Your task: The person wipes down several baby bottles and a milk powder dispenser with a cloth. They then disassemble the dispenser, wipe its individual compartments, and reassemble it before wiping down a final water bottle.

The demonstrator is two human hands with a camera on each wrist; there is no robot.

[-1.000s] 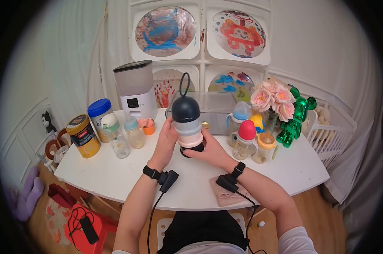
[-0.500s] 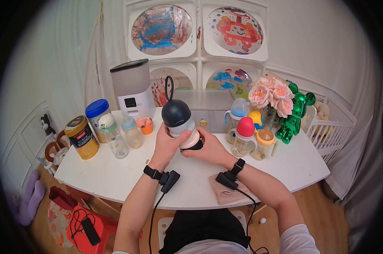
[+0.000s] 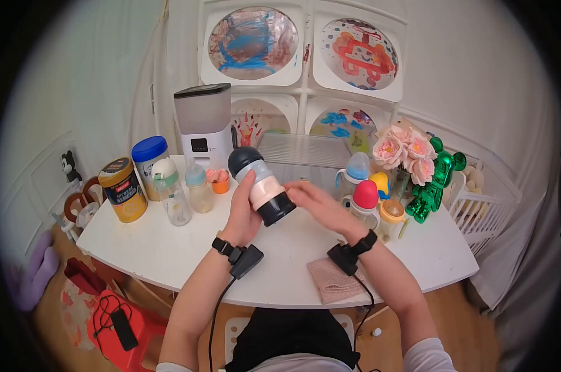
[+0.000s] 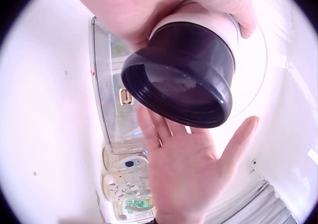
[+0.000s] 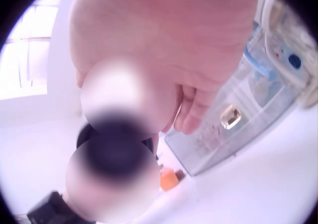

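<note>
My left hand grips a stacked formula dispenser above the table, tilted with its navy domed lid up and to the left. Its middle tiers are pale blue and pink, and a dark tier sits at the lower end. The left wrist view looks into that dark tier's hollow, threaded underside. Beside the lower end, my right hand has its fingers straight, fingertips right at the dark tier's edge in the head view. From the left wrist, the right palm faces the dispenser with the thumb spread. Blurred patches hide much of the dispenser in the right wrist view.
On the left stand a yellow-and-black tin, a blue-lidded jar, bottles and an orange cup. Several baby bottles, flowers and a green bear figure line the right. A clear box sits behind; a pink cloth lies in front.
My right hand has let go of the dispenser and straightened its fingers. The dispenser has tipped further, its lid leaning left and its base swinging right, while the left hand keeps hold.
</note>
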